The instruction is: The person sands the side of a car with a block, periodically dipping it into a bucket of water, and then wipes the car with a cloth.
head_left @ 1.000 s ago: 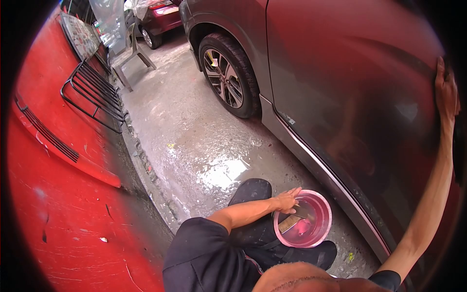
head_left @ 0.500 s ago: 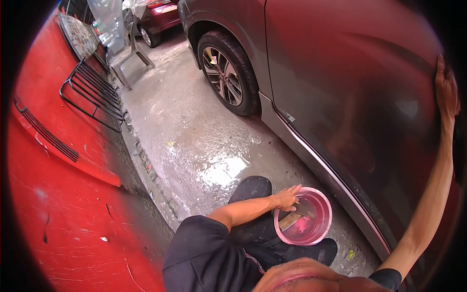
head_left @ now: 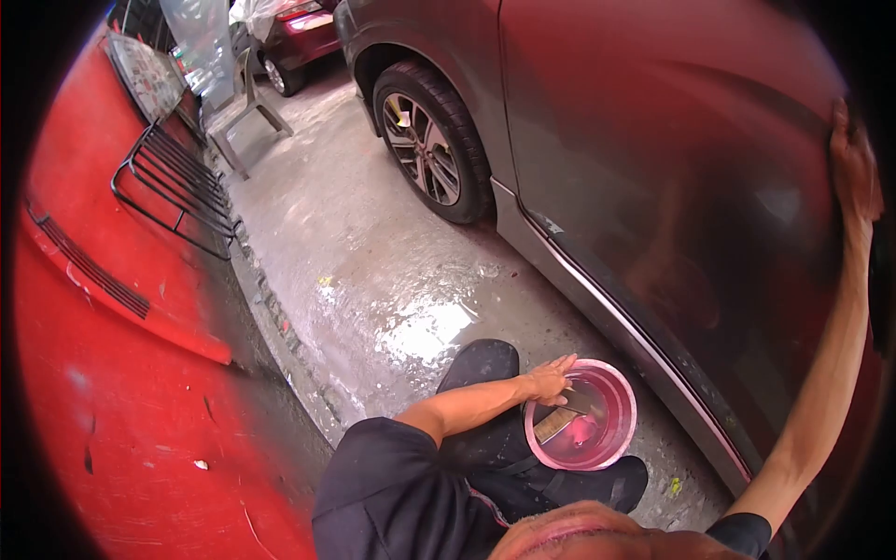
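My left hand (head_left: 549, 380) rests over the left rim of a pink bucket (head_left: 627, 411), its fingers stretched out and apart. Inside the bucket lie a tan rectangular block (head_left: 556, 425), a dark flat piece (head_left: 581, 401) and something bright pink (head_left: 583, 429) at the bottom. Far to the right, my right hand (head_left: 854, 173) lies against the dark, dull-finished car door (head_left: 672, 187), fingers extended and nothing visible in them. The bucket stands on the floor between my legs, beside the car's sill.
Ahead is the car's wheel (head_left: 432, 145). A wet concrete floor (head_left: 364, 243) runs along a red wall (head_left: 140, 420), where a black metal rack (head_left: 177, 182) leans. Beyond stand a grey plastic chair (head_left: 245, 117) and another car (head_left: 313, 37).
The view has shifted very slightly, so the wheel, chair and rack sit a little further left. Both hands keep their places on the bucket rim and the door.
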`<action>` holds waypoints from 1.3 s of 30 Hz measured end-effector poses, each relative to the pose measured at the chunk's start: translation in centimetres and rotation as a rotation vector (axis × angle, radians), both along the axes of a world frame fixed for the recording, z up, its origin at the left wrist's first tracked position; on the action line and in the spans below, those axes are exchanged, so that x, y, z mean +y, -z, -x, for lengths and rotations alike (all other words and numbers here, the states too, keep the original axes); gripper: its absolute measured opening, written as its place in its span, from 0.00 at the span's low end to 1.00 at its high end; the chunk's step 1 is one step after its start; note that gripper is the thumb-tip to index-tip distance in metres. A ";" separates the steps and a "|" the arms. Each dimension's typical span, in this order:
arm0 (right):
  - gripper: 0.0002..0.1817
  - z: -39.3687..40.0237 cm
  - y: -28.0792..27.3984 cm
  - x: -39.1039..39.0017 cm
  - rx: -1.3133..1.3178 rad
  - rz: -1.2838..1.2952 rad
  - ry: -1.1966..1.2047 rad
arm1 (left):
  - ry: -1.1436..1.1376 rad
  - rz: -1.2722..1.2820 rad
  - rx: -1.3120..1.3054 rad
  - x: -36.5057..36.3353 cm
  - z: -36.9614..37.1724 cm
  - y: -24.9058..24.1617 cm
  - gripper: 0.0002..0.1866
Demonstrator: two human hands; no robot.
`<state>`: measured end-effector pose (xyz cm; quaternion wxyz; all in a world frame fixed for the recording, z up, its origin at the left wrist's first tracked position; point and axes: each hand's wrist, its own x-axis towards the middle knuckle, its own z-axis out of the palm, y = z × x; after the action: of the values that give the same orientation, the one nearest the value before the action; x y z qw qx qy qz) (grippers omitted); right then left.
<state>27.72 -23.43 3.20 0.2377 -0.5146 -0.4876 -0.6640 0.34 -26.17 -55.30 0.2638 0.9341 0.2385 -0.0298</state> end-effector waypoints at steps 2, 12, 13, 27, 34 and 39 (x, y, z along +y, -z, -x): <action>0.37 -0.9 0.0 0.3 -0.006 0.018 0.064 | -0.022 -0.005 -0.057 0.0 0.0 0.5 0.29; 0.29 -0.4 2.0 0.6 0.011 -0.187 0.002 | -0.186 -0.811 -1.126 4.5 -5.0 -23.7 0.12; 0.28 -0.7 2.2 0.4 0.046 -0.192 -0.077 | -0.238 -0.969 -1.063 4.4 -4.8 -29.1 0.15; 0.32 4.2 22.4 -9.7 0.317 0.313 -0.325 | -0.217 -1.582 -1.180 19.9 -11.0 -52.4 0.33; 0.24 8.5 50.6 -19.9 1.549 1.104 -0.243 | -0.248 -1.562 -1.181 21.5 -11.0 -50.8 0.30; 0.25 12.9 64.8 -21.0 1.383 1.612 -0.034 | -0.270 -1.594 -1.183 23.1 -10.9 -50.8 0.29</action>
<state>14.86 -44.44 -61.60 0.0614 -0.7789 -0.5496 0.2959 11.26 -3.08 -4.47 -0.3617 0.6679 0.1234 0.6386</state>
